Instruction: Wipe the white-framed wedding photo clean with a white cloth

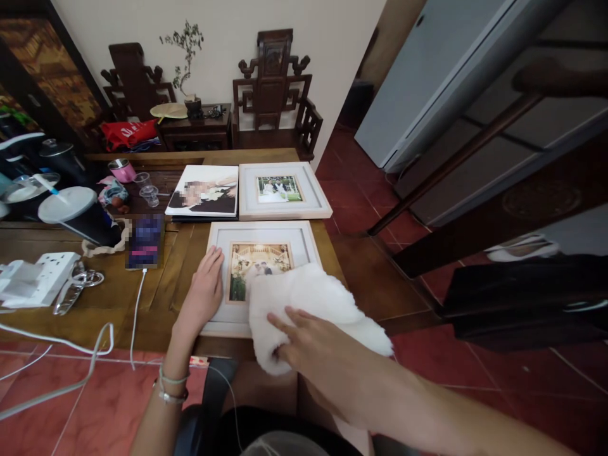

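A white photo frame [266, 235] lies flat at the near right corner of the wooden table [156, 297]. My left hand [205, 291] rests open and flat on the frame's left border. My right hand [304, 342] presses a fluffy white cloth [313, 297] onto the frame's lower right part, with the fingers lying flat on the cloth. The cloth covers the frame's near right corner and part of the photo.
Behind it lie a second white frame [284, 190] and a photo print [204, 191]. To the left are a phone [145, 242] on a white cable, a white power strip [40, 278], plastic cups, a pink tin and kettles. Carved wooden chairs stand at the wall.
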Demonstrator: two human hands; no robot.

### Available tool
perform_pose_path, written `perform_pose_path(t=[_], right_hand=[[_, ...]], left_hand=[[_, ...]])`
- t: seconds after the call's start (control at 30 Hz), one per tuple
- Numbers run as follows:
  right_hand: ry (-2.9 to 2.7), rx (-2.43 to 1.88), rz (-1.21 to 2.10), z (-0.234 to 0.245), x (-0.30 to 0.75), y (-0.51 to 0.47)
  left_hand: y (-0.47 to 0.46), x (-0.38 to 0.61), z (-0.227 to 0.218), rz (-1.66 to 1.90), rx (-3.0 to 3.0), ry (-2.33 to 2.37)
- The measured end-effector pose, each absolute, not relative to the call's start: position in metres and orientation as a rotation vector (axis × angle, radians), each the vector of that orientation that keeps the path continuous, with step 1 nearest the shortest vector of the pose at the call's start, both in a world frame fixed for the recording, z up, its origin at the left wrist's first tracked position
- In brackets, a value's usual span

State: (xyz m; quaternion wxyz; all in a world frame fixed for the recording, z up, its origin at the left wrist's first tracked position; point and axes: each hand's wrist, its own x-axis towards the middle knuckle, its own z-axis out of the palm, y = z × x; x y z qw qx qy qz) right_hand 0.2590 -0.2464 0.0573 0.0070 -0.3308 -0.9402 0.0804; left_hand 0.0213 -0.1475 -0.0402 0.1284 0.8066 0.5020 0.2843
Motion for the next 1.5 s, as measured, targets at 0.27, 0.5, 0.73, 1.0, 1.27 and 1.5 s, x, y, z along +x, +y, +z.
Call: perform_pose_path(t=[0.27, 0.5, 0.73, 1.0, 1.27, 1.5], right_hand=[[-2.795, -1.333, 0.158, 0.026, 0.237, -0.194], [-2.767, -1.486, -0.113, 0.024, 0.223, -0.11], [-2.899, -1.508, 0.259, 0.025, 0.198, -0.158], [-2.977, -1.112, 0.918, 0.082, 0.225, -0.228], [-2.717, -1.543, 0.039, 0.033, 0.18, -0.143], [-2.725, -1.326, -0.003, 0.018, 0.165, -0.143]], left_hand=[[-0.144, 0.019, -0.049, 0.819, 2.349, 1.452], [-0.141, 0.019, -0.046, 0.811, 2.334, 1.448], [-0.145, 0.02, -0.043, 0.814, 2.294, 1.469], [-0.147, 0.025, -0.034, 0.821, 2.19, 1.489], [-0.15, 0.026, -0.025, 0.818, 2.154, 1.401], [-0.151, 0.024, -0.024, 0.862, 2.117, 1.388]])
